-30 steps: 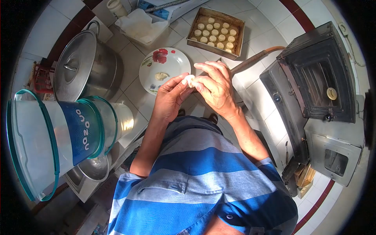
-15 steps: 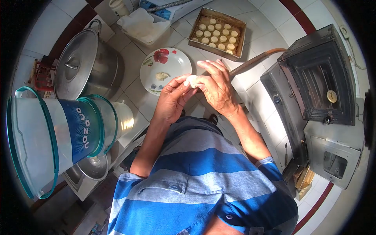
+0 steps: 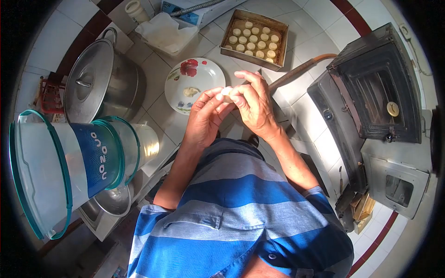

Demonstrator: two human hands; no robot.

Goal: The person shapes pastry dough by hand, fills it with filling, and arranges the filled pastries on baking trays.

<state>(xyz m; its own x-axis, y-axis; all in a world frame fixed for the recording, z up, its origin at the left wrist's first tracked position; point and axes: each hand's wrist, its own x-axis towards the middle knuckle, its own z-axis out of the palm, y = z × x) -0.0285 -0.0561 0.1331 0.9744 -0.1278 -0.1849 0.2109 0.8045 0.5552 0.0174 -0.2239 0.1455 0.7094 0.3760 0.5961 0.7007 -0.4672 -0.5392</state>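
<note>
A small pale piece of dough (image 3: 226, 91) is pinched between the fingertips of both hands, in front of my body. My left hand (image 3: 204, 116) closes thumb and fingers on its left side. From the right, my right hand (image 3: 255, 106) grips it with thumb and index finger, the other fingers raised. Just beyond my left hand lies a white plate (image 3: 211, 74) with red flowers, bearing a lump of dough (image 3: 190, 91). Farther off, a square metal baking pan (image 3: 261, 62) holds several round, flat pale dough pieces (image 3: 251, 46).
At left stand a large lidded steel pot (image 3: 127, 83) and clear plastic buckets (image 3: 46, 162) with teal handles. A paper-lined tub (image 3: 169, 34) sits at the back. On the right are a dark oven with its door (image 3: 380, 92) and a hose (image 3: 301, 72) across the tiles.
Both hands stay together at the dough piece, with the fingers slightly shifted around it. The whole view has moved a little.
</note>
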